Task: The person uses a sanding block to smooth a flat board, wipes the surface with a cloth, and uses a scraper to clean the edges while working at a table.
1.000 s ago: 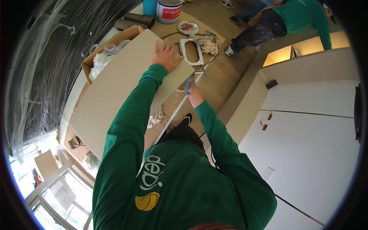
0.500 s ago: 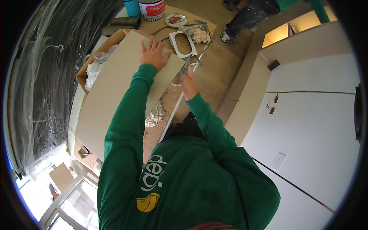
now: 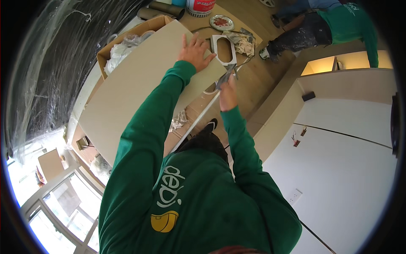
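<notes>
A large beige board lies at a slant across the work surface in front of me. My left hand presses flat on it near its far end, fingers spread. Beside the board's far right corner, my right hand is closed around a grey hand tool with a slim, pointed end. The tool is at the board's edge; whether they touch, I cannot tell, and its exact kind is unclear. Just beyond lies a white frame with an oval opening.
A cardboard box of plastic wrapping stands along the board's left side. Farther off are a paint can, a reddish-stained lid and crumpled cloth. A co-worker in green bends by a lit shelf at the upper right.
The view has shifted, so the board and both hands appear farther right. My left hand stays on the board and my right keeps the tool at its edge. More of the co-worker shows.
</notes>
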`<action>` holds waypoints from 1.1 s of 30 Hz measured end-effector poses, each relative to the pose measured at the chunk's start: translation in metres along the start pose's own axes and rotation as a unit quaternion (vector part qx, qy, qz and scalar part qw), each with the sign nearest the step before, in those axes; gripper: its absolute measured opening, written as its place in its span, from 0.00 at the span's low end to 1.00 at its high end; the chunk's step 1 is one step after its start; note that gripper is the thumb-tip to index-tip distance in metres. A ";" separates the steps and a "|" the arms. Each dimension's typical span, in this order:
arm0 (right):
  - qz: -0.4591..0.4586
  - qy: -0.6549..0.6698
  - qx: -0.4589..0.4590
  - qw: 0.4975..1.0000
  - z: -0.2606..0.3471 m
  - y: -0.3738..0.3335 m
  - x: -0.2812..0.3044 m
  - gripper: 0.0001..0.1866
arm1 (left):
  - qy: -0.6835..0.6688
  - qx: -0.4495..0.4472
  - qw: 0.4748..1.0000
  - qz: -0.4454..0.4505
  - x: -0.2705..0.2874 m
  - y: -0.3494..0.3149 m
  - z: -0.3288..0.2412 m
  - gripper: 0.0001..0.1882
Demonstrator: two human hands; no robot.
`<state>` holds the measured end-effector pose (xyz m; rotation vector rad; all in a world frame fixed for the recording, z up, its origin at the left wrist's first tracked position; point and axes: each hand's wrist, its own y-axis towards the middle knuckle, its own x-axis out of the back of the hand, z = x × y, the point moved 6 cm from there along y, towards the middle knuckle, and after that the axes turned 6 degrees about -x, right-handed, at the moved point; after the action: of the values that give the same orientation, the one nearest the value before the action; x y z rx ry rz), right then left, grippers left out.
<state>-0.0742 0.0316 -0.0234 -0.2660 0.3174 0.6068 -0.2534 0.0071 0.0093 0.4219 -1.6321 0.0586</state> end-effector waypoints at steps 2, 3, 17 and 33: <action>0.023 -0.032 -0.053 0.998 -0.004 0.016 0.007 0.34 | -0.004 -0.006 1.000 -0.014 -0.003 -0.007 -0.007 0.34; 0.017 -0.042 -0.056 0.997 -0.009 0.014 0.010 0.34 | -0.009 -0.008 0.999 -0.029 -0.005 -0.013 -0.011 0.33; -0.008 -0.124 -0.016 0.992 -0.006 0.002 -0.002 0.37 | -0.038 0.004 0.998 -0.056 0.006 -0.004 0.005 0.30; -0.099 0.065 -0.055 0.991 -0.094 -0.062 0.194 0.26 | -0.076 -0.039 0.993 -0.082 0.025 -0.007 -0.013 0.28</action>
<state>0.0933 0.0511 -0.1715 -0.4397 0.3791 0.4115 -0.2398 -0.0019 0.0333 0.5087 -1.7367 -0.1630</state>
